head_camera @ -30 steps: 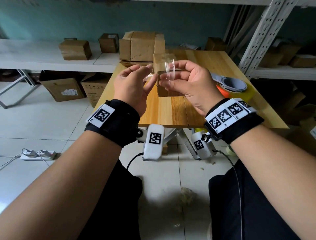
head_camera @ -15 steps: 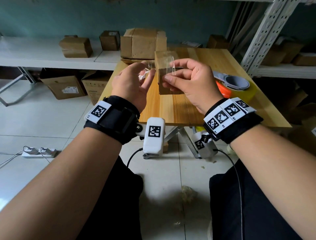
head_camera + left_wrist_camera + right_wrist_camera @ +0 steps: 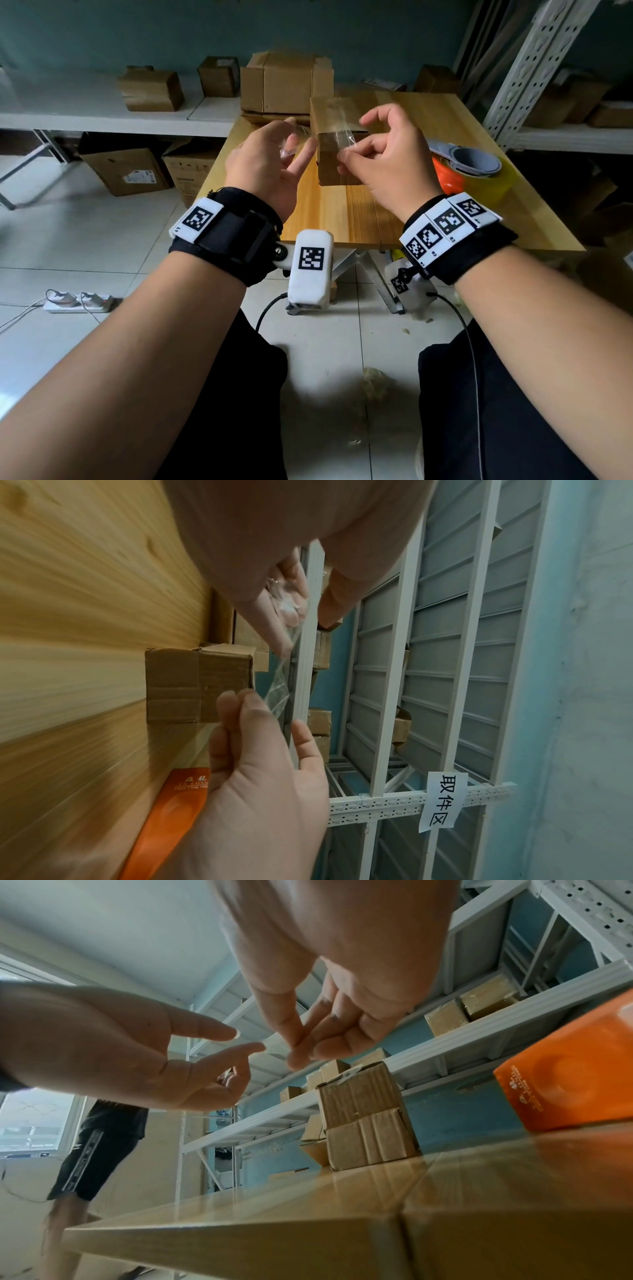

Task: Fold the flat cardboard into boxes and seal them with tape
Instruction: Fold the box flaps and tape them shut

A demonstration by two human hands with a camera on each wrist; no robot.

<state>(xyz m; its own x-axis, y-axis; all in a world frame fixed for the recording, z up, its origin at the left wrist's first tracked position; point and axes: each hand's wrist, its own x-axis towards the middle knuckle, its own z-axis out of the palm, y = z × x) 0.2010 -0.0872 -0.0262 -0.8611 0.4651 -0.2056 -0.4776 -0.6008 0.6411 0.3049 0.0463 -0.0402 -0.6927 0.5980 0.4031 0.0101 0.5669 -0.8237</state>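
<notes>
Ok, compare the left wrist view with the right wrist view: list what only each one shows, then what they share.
Only the left wrist view shows the clear tape strip stretched between the hands and a white paper label on the shelf rail.

Only the right wrist view shows a second person's legs in dark shorts by a window, and the table's near edge.

Both show the left hand, the right hand, the small cardboard box on the wooden table, the orange tape dispenser and the white shelving.
</notes>
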